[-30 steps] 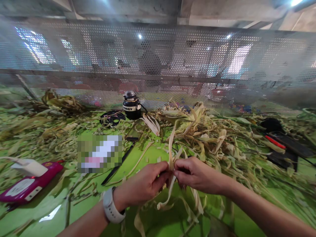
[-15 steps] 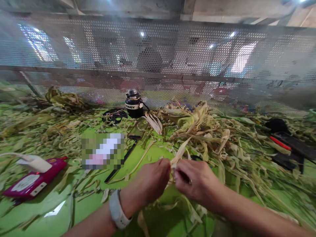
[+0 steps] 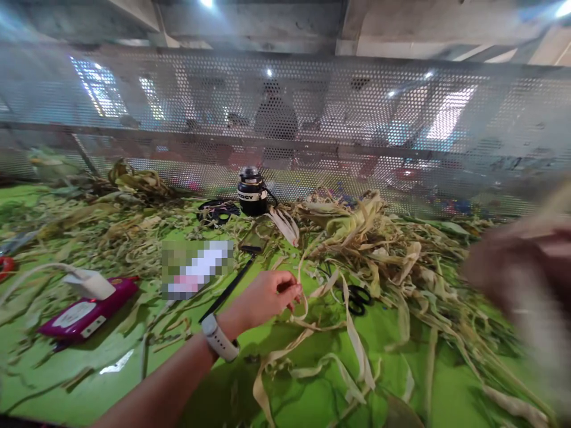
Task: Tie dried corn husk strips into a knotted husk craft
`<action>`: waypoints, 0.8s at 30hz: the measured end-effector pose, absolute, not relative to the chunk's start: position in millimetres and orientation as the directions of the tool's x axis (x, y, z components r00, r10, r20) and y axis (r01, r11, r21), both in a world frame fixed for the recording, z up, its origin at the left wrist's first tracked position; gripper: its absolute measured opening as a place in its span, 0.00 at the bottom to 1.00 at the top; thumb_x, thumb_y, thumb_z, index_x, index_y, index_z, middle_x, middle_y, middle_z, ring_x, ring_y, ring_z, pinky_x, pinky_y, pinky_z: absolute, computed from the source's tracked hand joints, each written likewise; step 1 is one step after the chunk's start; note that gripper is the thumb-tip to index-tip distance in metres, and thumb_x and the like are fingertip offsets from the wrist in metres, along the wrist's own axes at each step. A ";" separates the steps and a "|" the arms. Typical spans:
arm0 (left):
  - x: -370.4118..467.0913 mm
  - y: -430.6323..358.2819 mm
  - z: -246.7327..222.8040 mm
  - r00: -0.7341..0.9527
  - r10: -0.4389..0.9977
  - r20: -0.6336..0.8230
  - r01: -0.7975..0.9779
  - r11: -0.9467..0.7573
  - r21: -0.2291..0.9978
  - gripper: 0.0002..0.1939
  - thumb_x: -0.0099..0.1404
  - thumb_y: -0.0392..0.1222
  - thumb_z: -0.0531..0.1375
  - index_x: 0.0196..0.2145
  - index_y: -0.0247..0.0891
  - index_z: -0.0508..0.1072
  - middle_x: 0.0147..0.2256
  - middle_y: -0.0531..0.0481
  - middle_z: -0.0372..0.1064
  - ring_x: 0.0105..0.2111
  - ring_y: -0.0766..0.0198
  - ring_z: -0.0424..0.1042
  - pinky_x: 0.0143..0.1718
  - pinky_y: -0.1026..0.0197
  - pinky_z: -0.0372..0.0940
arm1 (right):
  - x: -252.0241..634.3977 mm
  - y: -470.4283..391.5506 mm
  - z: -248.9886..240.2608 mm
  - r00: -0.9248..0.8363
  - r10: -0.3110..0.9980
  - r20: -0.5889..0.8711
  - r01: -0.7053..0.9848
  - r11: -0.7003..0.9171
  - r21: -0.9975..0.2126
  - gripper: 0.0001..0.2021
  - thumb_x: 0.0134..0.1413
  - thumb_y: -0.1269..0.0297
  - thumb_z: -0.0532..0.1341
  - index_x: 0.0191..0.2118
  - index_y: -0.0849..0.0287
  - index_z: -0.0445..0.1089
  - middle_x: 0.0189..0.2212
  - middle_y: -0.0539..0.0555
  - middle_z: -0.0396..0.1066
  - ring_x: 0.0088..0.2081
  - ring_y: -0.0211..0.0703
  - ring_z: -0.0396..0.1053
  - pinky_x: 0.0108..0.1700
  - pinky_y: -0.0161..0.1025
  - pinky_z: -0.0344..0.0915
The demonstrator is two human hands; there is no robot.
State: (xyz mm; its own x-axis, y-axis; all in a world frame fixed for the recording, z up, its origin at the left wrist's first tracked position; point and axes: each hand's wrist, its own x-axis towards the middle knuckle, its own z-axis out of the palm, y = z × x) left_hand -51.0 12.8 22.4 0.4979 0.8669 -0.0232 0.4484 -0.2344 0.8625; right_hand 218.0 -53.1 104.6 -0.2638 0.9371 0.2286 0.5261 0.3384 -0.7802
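My left hand [image 3: 267, 300], with a white watch on the wrist, is closed in a pinch over the middle of the green table. Its thumb and fingertips hold a thin pale corn husk strip [image 3: 304, 306]. Loose husk strips [image 3: 357, 345] curl and lie just right of and below that hand. Black-handled scissors [image 3: 357, 299] rest partly under husks to its right. At the right edge my right hand [image 3: 526, 267] is smeared by motion, so its fingers and anything in them cannot be made out.
Dried husks [image 3: 343, 217] are heaped at the back. A black jar [image 3: 253, 193] stands before a perforated metal screen [image 3: 312, 119]. On the left lie a magenta power strip [image 3: 89, 312] with a white plug [image 3: 89, 284] and a pixelated patch [image 3: 198, 270]. A black strap [image 3: 227, 288] lies near my left hand.
My hands were together at a husk piece and are now apart. The right has swung far right and up; the left stays near the middle with a strip. The scissors have come into fuller view.
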 end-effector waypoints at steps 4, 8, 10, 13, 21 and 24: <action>-45.7 4.6 21.4 0.655 0.750 -0.094 0.267 -0.113 0.957 0.14 0.61 0.49 0.56 0.29 0.34 0.70 0.26 0.50 0.71 0.26 0.66 0.69 0.29 0.65 0.64 | 175.8 -32.1 77.5 -0.424 0.905 -0.028 0.328 0.125 -0.936 0.11 0.51 0.57 0.63 0.30 0.62 0.72 0.22 0.49 0.69 0.23 0.34 0.65 0.26 0.32 0.62; -45.0 1.2 20.2 0.702 0.705 -0.103 0.227 -0.084 0.970 0.14 0.60 0.49 0.58 0.29 0.34 0.70 0.24 0.51 0.69 0.24 0.67 0.67 0.27 0.66 0.63 | 144.3 -15.1 43.5 -0.406 0.898 -0.167 0.227 -0.078 -0.971 0.15 0.41 0.55 0.68 0.26 0.65 0.70 0.20 0.47 0.65 0.22 0.30 0.60 0.25 0.31 0.59; -45.1 0.7 20.5 0.694 0.714 -0.091 0.241 -0.111 0.964 0.14 0.60 0.50 0.57 0.29 0.34 0.70 0.25 0.51 0.69 0.25 0.66 0.67 0.27 0.66 0.62 | 140.5 -13.2 34.5 -0.349 0.917 -0.195 0.197 -0.132 -0.972 0.17 0.37 0.55 0.70 0.26 0.64 0.68 0.19 0.45 0.64 0.21 0.30 0.59 0.24 0.30 0.59; -45.2 0.4 22.0 0.683 0.730 -0.034 0.272 -0.211 0.939 0.14 0.62 0.48 0.56 0.30 0.34 0.71 0.27 0.51 0.70 0.27 0.67 0.66 0.29 0.67 0.61 | 141.6 -13.4 30.2 -0.310 0.931 -0.192 0.154 -0.151 -0.976 0.19 0.35 0.54 0.70 0.28 0.62 0.66 0.20 0.44 0.64 0.21 0.30 0.61 0.23 0.30 0.59; -46.8 -0.5 24.1 0.659 0.752 -0.002 0.249 -0.216 0.944 0.11 0.62 0.45 0.56 0.33 0.35 0.74 0.30 0.49 0.71 0.30 0.64 0.68 0.32 0.65 0.62 | 141.2 -12.7 30.7 -0.321 0.942 -0.097 0.052 -0.085 -0.995 0.18 0.38 0.55 0.70 0.29 0.63 0.68 0.24 0.47 0.67 0.26 0.32 0.62 0.29 0.31 0.60; -44.6 -3.6 26.6 0.666 0.743 -0.063 0.044 0.045 0.998 0.13 0.63 0.45 0.55 0.38 0.35 0.75 0.34 0.46 0.72 0.35 0.60 0.70 0.39 0.61 0.64 | 141.7 -13.3 32.1 -0.286 0.957 -0.054 0.012 -0.052 -0.999 0.15 0.39 0.57 0.69 0.29 0.63 0.68 0.23 0.46 0.67 0.26 0.32 0.62 0.30 0.32 0.60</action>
State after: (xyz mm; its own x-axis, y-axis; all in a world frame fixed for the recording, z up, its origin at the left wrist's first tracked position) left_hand -44.6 -3.6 26.6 0.6660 0.7433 -0.0629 0.0445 0.0446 0.9980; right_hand 141.7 -13.3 32.1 -0.2857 0.9568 -0.0535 0.0123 -0.0522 -0.9986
